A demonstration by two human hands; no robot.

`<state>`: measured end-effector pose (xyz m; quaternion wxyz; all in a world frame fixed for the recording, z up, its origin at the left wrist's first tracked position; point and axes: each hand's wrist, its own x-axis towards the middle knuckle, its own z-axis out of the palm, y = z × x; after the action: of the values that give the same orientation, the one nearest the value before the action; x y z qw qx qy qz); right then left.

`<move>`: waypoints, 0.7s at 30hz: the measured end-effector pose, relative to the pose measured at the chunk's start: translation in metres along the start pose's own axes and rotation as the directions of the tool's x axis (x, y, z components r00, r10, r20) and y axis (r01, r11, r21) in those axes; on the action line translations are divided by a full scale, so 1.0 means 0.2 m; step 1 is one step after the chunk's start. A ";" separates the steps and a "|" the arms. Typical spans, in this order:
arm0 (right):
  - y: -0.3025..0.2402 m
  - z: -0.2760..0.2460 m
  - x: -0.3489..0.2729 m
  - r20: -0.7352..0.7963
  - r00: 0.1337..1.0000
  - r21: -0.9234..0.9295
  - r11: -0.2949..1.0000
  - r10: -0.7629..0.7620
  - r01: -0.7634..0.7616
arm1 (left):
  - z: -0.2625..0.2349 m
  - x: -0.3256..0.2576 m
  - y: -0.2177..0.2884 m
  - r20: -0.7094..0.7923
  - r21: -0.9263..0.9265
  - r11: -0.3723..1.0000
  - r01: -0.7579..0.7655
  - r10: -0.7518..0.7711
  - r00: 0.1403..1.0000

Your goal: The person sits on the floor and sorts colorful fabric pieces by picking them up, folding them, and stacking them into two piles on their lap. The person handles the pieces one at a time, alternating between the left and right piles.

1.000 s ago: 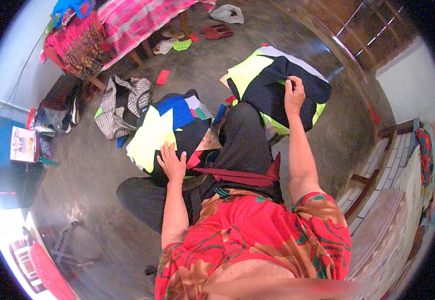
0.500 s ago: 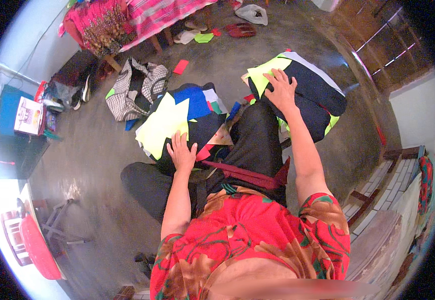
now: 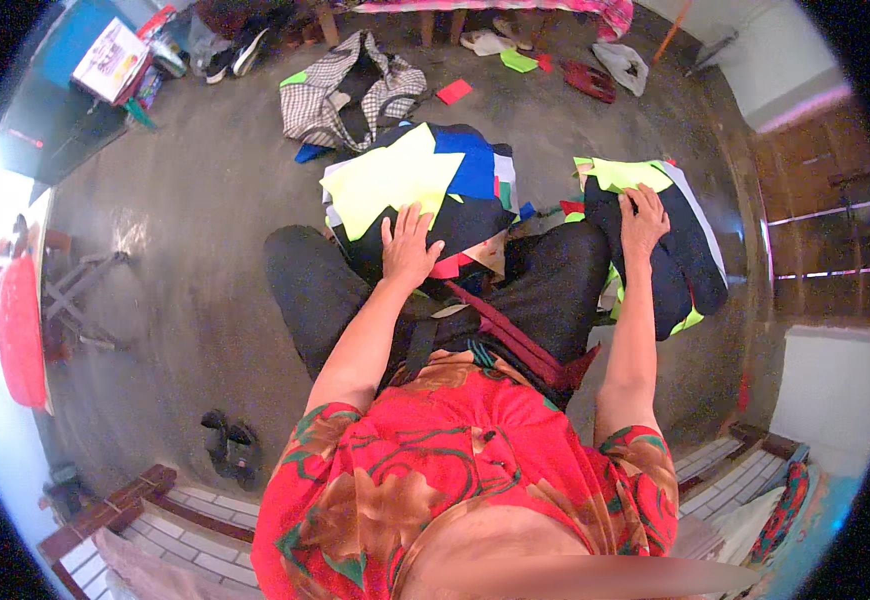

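My left hand (image 3: 410, 245) lies with spread fingers on a stack of cut fabric pieces in front of me. On this stack are a jagged bright yellow piece (image 3: 390, 180), a blue piece (image 3: 471, 165) and black cloth (image 3: 470, 225). To the right, a second pile of folded black fabric (image 3: 655, 270) has a white edge and a yellow piece (image 3: 630, 175) on top. My right hand (image 3: 645, 225) rests on that pile, its fingers bent and slightly apart by the yellow piece's lower edge. Nothing shows plainly between them.
A checked cloth bag (image 3: 320, 110) lies open beyond the left stack. Scraps, including a red one (image 3: 453, 92), a dark red item (image 3: 588, 82) and a white plastic bag (image 3: 622, 66), lie farther off. Black sandals (image 3: 230, 445) are on the floor at left. A maroon strip (image 3: 515, 340) crosses my lap.
The view has shifted, so the piles appear lower and farther right. My right hand's spread fingers have drawn closer together beside the yellow piece. My left hand stays on its stack.
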<state>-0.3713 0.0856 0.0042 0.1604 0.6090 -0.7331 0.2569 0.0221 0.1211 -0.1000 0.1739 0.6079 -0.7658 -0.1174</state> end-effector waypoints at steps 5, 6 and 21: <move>-0.25 -0.09 0.05 -0.131 0.978 0.157 0.971 -0.161 0.181 | 0.01 -0.01 0.00 -0.015 -0.009 1.000 0.020 -0.020 1.000; -0.31 -0.10 0.04 -0.043 0.995 0.262 0.960 -0.088 0.096 | 0.01 -0.01 0.00 -0.021 -0.013 1.000 0.016 -0.016 1.000; -0.91 0.40 -0.15 0.742 0.657 0.629 -0.479 0.134 -0.612 | 0.04 -0.01 -0.03 -0.010 0.009 1.000 -0.001 0.001 1.000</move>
<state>-0.1814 0.0407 -0.0441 -0.6030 0.1782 -0.4175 0.6560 0.0244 0.1208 -0.1093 0.1752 0.6089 -0.7657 -0.1108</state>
